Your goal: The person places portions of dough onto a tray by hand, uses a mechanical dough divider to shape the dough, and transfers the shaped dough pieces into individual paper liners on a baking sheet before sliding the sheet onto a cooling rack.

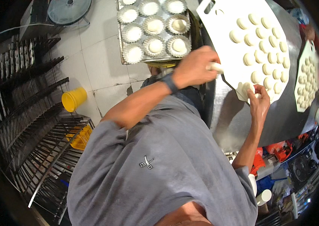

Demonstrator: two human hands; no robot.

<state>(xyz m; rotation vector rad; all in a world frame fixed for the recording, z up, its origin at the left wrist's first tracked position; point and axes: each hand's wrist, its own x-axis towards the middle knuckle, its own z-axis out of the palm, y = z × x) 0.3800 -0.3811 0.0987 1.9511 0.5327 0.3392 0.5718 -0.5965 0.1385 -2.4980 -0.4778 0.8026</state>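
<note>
**Two-Handed Handling: Position and Next Move**

We have the white dough rounds (259,55) in loose rows on the white board (223,41), which lies on the dark desk (227,124).

Left hand (195,68): fingers closed around a pale piece (215,67) at the left edge of the board. Blur hides its outline; we take it to be dough.

Right hand (260,103): fingers bent and narrow, tips at the near round (247,87), at the board's lower end. We cannot tell whether they pinch it or only rest against it.

To our left, a tray (121,52) carries fluted cups (171,47) with white contents.

Step in hand: we judge this to be the handling of single pieces, one per hand, beside the laid-out rows. Whether pieces are being laid down or picked up, we cannot tell.

Next move: in our judgement it calls for light fingertip pressure, since soft dough would dent, and for clearance from neighbouring rounds.
</note>
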